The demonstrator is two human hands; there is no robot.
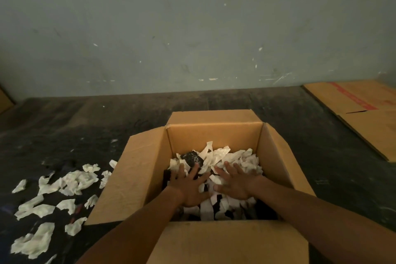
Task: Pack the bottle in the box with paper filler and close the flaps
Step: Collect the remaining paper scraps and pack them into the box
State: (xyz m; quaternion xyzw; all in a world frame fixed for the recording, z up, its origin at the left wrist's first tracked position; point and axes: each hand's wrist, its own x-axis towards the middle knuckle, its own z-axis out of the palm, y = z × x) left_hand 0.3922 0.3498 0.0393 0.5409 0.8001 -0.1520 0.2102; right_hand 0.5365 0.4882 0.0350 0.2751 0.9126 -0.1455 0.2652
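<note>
An open brown cardboard box [139, 178] stands on the dark floor, all its flaps spread outward. White torn paper filler [233, 158] fills the inside. A dark shiny object [191, 158], possibly the bottle, pokes out of the paper toward the box's far left. My left hand [188, 186] lies flat, palm down, fingers spread, on the filler inside the box. Beside it, my right hand [235, 182] rests flat on the paper the same way. Neither hand holds anything.
Several loose scraps of white paper [64, 186] are scattered on the floor left of the box. A flattened cardboard sheet [364, 113] with red print lies at the far right by the grey-green wall [192, 28]. Another cardboard edge [5, 100] shows at far left.
</note>
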